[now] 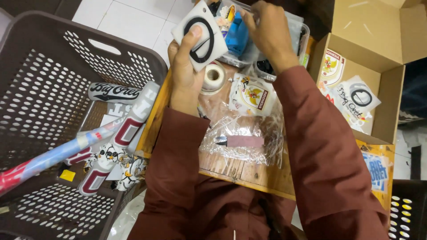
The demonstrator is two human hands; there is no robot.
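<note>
Between thumb and fingers, left hand (186, 66) holds white square sticker (200, 35), black-ringed.

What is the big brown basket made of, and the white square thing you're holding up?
The basket looks like hard plastic: matte brown, moulded walls with rows of punched holes. The white square in the left hand seems a glossy sticker sheet or thin card with a black ring; which one is unclear.

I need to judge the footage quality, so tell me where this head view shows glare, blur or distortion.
Head view: glare glints off the crinkled clear plastic bag on the wooden board; the wide lens bows the brown basket at the frame edge; the right hand is slightly soft, the left hand with its white sticker is sharp; lighting is even.
</note>
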